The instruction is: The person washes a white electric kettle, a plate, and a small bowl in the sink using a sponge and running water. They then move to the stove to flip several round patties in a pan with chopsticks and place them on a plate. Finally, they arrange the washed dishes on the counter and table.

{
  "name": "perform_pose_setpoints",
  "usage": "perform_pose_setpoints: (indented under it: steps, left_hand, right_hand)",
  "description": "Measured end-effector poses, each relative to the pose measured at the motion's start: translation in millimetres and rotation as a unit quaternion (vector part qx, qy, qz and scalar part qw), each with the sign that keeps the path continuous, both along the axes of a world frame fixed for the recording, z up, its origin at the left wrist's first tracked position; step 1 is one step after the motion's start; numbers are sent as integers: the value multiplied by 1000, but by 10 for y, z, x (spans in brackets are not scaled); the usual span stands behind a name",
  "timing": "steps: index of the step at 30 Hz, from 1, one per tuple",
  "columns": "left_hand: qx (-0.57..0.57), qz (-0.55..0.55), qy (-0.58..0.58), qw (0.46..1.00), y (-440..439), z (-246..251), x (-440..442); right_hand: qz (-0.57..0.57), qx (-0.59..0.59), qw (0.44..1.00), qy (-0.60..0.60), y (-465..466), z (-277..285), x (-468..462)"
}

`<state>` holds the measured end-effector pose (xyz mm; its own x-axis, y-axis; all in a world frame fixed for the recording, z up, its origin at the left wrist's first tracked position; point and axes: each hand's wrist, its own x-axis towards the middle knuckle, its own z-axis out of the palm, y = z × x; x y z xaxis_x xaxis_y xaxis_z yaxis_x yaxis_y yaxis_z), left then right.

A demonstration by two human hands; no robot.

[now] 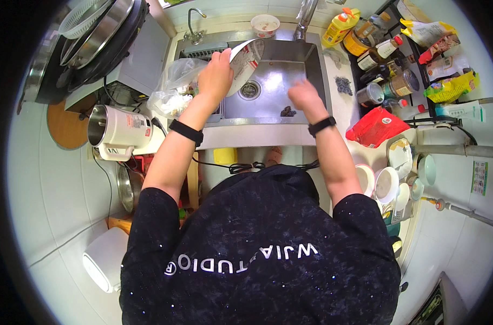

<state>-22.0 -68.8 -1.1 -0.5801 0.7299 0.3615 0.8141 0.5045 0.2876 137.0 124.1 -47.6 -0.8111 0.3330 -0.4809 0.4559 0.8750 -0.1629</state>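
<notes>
My left hand (216, 79) grips the rim of a white dish (246, 67) with a red and grey printed pattern. The dish is tilted on edge over the left part of a stainless steel sink (274, 93). Over the sink's right side is my right hand (306, 96), blurred, its fingers bent; whether anything is in it I cannot tell. A dark brown clump (287, 111) lies on the sink floor just below that hand. The drain strainer (249, 90) shows beside the dish. Left of my left hand, a clear plastic bag (174, 101) holds pale scraps.
Behind the sink stand a white bowl (265, 26) and a small curved tap (195, 24). To the right are a grey scouring pad (344, 85), a yellow bottle (340, 27), jars and a red packet (377, 128). A white blender jug (120, 132) stands at the left.
</notes>
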Motion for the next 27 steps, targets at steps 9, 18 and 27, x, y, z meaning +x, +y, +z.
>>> perform_pose_setpoints:
  steps: [9,18,27]
  left_hand:
    - [22,-10,-20,1000,-43,-59,-3]
    - [0,-22,5,1000,-122,-4,86]
    - [87,-121,4,989,-140,-547,-207]
  right_hand:
    - [-187,-70,890,410,-138,279,201]
    - [-92,-400,812,415,-420,895,472]
    - [-216,-170,871,406,-1002,246,857]
